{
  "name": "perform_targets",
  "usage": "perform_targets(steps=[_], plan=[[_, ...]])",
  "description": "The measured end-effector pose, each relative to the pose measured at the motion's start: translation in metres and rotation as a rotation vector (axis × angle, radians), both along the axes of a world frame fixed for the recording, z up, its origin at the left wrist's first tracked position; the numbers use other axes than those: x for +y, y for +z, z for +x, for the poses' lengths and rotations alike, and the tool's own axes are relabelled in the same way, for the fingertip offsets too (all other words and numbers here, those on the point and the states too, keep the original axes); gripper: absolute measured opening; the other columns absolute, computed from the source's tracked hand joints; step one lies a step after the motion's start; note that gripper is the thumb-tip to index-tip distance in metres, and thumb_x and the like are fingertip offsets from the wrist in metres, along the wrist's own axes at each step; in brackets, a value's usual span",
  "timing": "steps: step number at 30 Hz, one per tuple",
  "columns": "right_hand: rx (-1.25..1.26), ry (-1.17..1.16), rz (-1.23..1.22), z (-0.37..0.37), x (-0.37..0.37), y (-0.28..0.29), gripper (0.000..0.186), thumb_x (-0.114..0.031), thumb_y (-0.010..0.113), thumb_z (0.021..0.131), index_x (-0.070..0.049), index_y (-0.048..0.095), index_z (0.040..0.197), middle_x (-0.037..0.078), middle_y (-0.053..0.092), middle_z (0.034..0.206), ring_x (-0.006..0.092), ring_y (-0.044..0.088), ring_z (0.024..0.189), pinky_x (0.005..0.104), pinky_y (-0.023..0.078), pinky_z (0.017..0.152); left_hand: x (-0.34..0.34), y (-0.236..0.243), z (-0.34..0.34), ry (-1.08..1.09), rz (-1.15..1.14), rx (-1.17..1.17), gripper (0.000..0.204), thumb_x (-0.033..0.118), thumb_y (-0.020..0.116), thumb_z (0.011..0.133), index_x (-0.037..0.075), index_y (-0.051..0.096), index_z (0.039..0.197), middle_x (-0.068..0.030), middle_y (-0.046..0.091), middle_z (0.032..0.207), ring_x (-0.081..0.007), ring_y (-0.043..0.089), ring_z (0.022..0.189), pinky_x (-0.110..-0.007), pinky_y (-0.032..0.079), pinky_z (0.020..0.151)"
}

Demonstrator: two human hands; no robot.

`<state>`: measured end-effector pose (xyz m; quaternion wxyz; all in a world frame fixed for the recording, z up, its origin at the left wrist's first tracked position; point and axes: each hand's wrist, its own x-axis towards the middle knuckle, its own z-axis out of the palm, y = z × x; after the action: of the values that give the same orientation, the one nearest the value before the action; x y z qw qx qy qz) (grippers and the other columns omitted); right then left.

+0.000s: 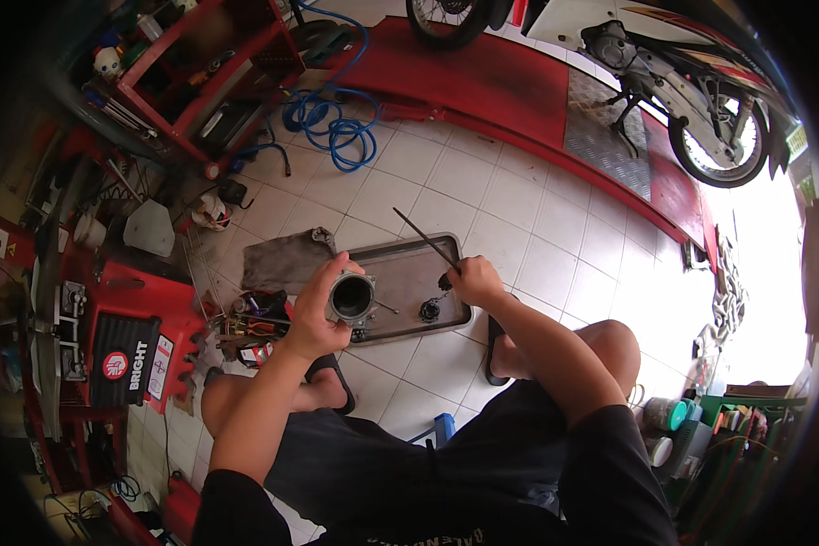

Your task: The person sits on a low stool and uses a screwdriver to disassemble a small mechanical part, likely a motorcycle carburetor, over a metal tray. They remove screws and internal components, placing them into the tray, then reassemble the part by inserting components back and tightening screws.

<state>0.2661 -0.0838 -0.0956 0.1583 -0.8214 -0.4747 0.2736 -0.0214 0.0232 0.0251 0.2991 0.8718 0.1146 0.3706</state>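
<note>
My left hand (314,318) is wrapped round a grey metal engine cylinder (352,298), its round bore turned up toward me. In my right hand (479,282) is a long, thin, dark file-like tool (420,234), pointing up and to the left, away from the cylinder. Both hands are over a shallow metal tray (391,251) on the floor. A dark round part (429,311) lies in the tray, with another small dark piece (445,282) close to my right hand. The tool's gripped end is hidden by my fingers.
A grey cloth (278,262) lies left of the tray, with several hand tools (255,326) below it. Blue hose (337,132) coils on the tiles. A red lift platform (510,100) with a motorcycle (664,82) stands beyond; a red toolbox (123,337) is at left.
</note>
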Motion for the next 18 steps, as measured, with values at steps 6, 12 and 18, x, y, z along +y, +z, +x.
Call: perform_targets(steps=[6,12,18], plan=[[0.047,-0.070,-0.061,0.018,0.009,-0.068,0.042,-0.036,0.058,0.089,0.002,0.074,0.097,0.029,0.069,0.105,0.0445,0.067,0.102,0.0502,0.054,0.090,-0.007,-0.067,0.025,0.098,-0.449,0.305,0.099,-0.003,0.082,0.072,0.006,0.030,0.155,-0.0159,0.068,0.112,-0.0317,0.069,0.099,-0.037,0.053,0.091],[0.163,-0.400,0.034,0.020,0.033,-0.162,0.042,-0.035,0.060,0.091,0.005,0.073,0.094,0.031,0.069,0.101,0.0462,0.067,0.100,0.0507,0.054,0.090,-0.005,-0.232,0.034,0.531,-0.711,0.826,0.106,0.017,0.092,0.067,0.002,0.032,0.153,-0.0232,0.057,0.137,-0.0345,0.055,0.129,-0.041,0.043,0.110],[0.281,-0.604,0.169,0.026,0.041,-0.214,0.043,-0.033,0.059,0.095,0.006,0.071,0.081,0.029,0.066,0.074,0.0457,0.069,0.081,0.0482,0.055,0.079,0.010,-0.322,0.108,0.766,-1.030,0.826,0.098,0.017,0.091,0.066,-0.003,0.039,0.147,-0.0226,0.055,0.140,-0.0337,0.054,0.130,-0.039,0.043,0.108]])
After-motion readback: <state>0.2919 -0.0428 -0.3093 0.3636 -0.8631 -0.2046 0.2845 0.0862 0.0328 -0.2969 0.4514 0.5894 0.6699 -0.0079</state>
